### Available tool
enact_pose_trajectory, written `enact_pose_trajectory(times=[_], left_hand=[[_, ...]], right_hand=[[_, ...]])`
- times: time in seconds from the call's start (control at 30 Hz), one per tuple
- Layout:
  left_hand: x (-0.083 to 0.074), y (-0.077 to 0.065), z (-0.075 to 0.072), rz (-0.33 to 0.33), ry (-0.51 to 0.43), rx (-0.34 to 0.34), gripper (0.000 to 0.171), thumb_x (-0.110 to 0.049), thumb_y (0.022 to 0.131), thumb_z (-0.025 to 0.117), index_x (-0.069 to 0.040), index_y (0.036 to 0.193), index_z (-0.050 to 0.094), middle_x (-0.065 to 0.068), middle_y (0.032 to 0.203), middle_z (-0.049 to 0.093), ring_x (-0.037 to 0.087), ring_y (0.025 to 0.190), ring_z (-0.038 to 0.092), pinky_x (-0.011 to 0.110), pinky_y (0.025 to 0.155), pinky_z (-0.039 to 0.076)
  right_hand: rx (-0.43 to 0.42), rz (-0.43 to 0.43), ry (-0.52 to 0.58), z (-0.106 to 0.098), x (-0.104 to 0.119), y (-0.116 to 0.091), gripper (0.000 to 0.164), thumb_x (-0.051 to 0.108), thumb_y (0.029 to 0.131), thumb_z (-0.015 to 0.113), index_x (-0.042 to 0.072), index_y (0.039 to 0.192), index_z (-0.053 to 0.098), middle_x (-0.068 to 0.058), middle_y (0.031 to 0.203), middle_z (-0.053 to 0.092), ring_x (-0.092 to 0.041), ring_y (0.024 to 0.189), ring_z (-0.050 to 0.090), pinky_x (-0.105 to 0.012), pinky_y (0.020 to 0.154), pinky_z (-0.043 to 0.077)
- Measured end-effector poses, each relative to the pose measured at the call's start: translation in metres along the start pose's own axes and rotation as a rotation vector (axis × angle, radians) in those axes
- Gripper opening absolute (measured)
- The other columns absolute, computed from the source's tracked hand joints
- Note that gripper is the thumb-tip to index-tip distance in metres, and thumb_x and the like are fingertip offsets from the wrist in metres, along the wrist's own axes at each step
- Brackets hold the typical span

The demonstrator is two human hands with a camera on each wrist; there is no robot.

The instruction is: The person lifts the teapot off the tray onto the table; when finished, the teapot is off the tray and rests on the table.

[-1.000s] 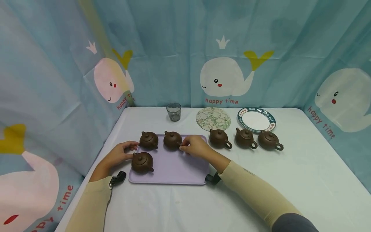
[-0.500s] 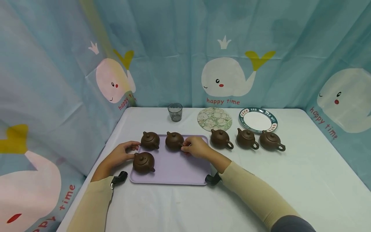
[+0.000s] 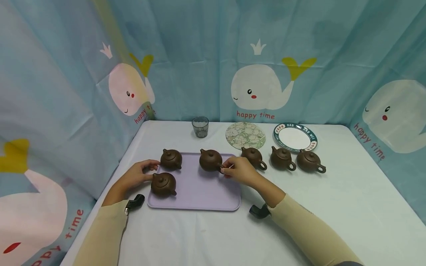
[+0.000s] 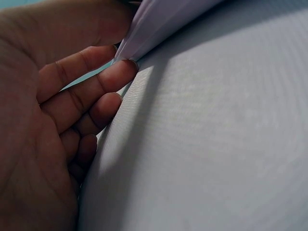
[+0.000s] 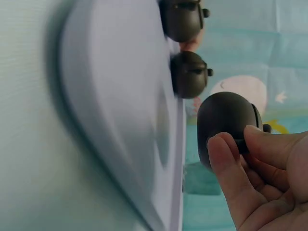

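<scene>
In the head view my right hand pinches the handle of a brown teapot over the far right part of the lilac tray. The right wrist view shows thumb and forefinger on that teapot's handle, and a gap between pot and tray. Two more brown teapots stand at the tray's left side, a far one and a near one. My left hand touches the tray's left rim beside them, thumb and fingers apart and loosely bent. The left wrist view shows its fingertips at the rim.
Beyond the tray's right side stand three more brown teapots, the left one, the middle one and the right one. Behind them lie a green-rimmed plate and a round patterned mat. A grey glass stands at the back.
My right hand has moved right with the pinched teapot, away from the far left teapot. The left hand stays at the tray's rim.
</scene>
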State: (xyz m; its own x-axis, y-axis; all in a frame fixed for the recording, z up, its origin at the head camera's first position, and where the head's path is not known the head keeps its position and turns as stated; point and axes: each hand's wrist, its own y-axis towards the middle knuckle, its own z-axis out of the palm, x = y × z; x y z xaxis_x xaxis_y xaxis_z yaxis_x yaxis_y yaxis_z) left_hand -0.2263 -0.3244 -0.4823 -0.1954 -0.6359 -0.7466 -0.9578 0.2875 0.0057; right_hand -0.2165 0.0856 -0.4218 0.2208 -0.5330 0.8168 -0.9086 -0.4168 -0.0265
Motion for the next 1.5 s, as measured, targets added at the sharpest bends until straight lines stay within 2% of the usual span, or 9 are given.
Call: enact_pose_trajectory(times=[0.3, 0.5, 0.73, 0.87, 1.03, 1.3, 1.5], left_hand=[[0.0, 0.001, 0.001, -0.002, 0.006, 0.006, 0.049, -0.008, 0.073, 0.068, -0.015, 0.119, 0.053, 0.002, 0.1, 0.058, 0.02, 0.095, 0.048, 0.041, 0.086, 0.034], [-0.001, 0.0, 0.001, 0.011, 0.007, -0.009, 0.049, -0.006, 0.072, 0.068, -0.015, 0.117, 0.054, 0.001, 0.098, 0.058, 0.019, 0.094, 0.049, 0.04, 0.085, 0.034], [0.0, 0.0, 0.001, 0.024, -0.003, 0.001, 0.049, -0.006, 0.072, 0.069, -0.015, 0.117, 0.054, 0.0, 0.098, 0.058, 0.018, 0.093, 0.049, 0.028, 0.082, 0.036], [-0.002, 0.0, 0.0, 0.018, -0.005, -0.001, 0.048, -0.007, 0.072, 0.069, -0.015, 0.117, 0.054, 0.001, 0.099, 0.058, 0.018, 0.093, 0.049, 0.031, 0.083, 0.036], [-0.002, 0.0, 0.0, 0.016, 0.0, -0.003, 0.048, -0.007, 0.073, 0.068, -0.014, 0.118, 0.053, 0.002, 0.099, 0.058, 0.019, 0.094, 0.048, 0.04, 0.085, 0.034], [-0.001, -0.001, 0.0, 0.006, 0.005, -0.006, 0.049, -0.008, 0.072, 0.069, -0.015, 0.117, 0.054, 0.0, 0.098, 0.058, 0.018, 0.094, 0.049, 0.035, 0.083, 0.035], [-0.001, 0.0, 0.0, 0.015, 0.0, -0.007, 0.049, -0.008, 0.071, 0.069, -0.014, 0.118, 0.054, 0.001, 0.099, 0.058, 0.018, 0.094, 0.049, 0.036, 0.084, 0.035]], right_hand=[[-0.034, 0.047, 0.097, -0.028, -0.014, -0.043, 0.012, 0.016, 0.08, 0.065, 0.008, 0.089, 0.064, -0.005, 0.081, 0.063, -0.014, 0.069, 0.063, -0.033, 0.064, 0.05], [-0.022, 0.045, 0.092, -0.04, -0.03, -0.065, 0.015, 0.019, 0.08, 0.066, 0.006, 0.088, 0.063, -0.008, 0.081, 0.064, -0.016, 0.069, 0.063, -0.033, 0.064, 0.05], [-0.021, 0.045, 0.051, -0.051, -0.051, -0.094, 0.019, 0.025, 0.08, 0.065, 0.009, 0.09, 0.064, -0.003, 0.077, 0.066, -0.014, 0.07, 0.063, -0.028, 0.063, 0.048], [-0.013, 0.051, 0.029, -0.056, -0.059, -0.108, 0.022, 0.028, 0.08, 0.065, 0.009, 0.092, 0.064, -0.001, 0.075, 0.066, -0.014, 0.07, 0.063, -0.028, 0.064, 0.048], [0.016, 0.063, 0.014, -0.06, -0.066, -0.119, 0.024, 0.029, 0.08, 0.064, 0.008, 0.092, 0.064, -0.002, 0.075, 0.065, -0.015, 0.07, 0.062, -0.028, 0.063, 0.048], [0.018, 0.06, -0.029, -0.063, -0.076, -0.126, 0.023, 0.03, 0.08, 0.065, 0.01, 0.09, 0.065, 0.002, 0.075, 0.064, -0.013, 0.067, 0.061, -0.027, 0.06, 0.047], [0.027, 0.054, -0.043, -0.064, -0.078, -0.127, 0.02, 0.029, 0.08, 0.065, 0.011, 0.089, 0.065, 0.003, 0.074, 0.064, -0.014, 0.067, 0.06, -0.027, 0.059, 0.047]])
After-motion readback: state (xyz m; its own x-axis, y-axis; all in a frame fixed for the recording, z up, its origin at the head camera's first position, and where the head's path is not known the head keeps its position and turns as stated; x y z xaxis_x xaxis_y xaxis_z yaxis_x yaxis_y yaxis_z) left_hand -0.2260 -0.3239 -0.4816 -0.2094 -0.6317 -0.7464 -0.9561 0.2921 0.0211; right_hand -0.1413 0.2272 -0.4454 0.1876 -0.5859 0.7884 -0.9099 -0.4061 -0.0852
